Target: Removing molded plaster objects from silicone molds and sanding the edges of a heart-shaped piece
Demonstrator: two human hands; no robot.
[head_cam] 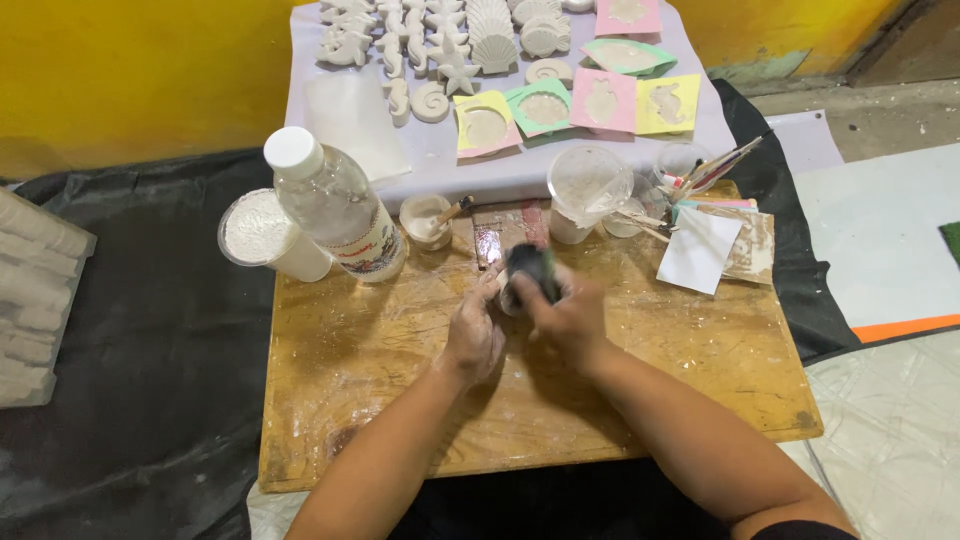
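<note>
Currently your left hand (473, 335) and right hand (562, 318) both clasp dark cup (530, 272) over wooden board (700, 370), near board's far edge. Risk: powdery fingers slip, cup tips, contents spill; clear bottle (335, 205) stands close enough to knock.

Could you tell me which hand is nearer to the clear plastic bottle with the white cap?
Left. The left hand lies just right of the bottle; the right hand is farther right, beyond it.

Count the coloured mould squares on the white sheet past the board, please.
6 in view: pink at the top edge, cut off; green below it; then a row of yellow-and-pink, green, pink, yellow. More may lie beyond the frame.
</note>
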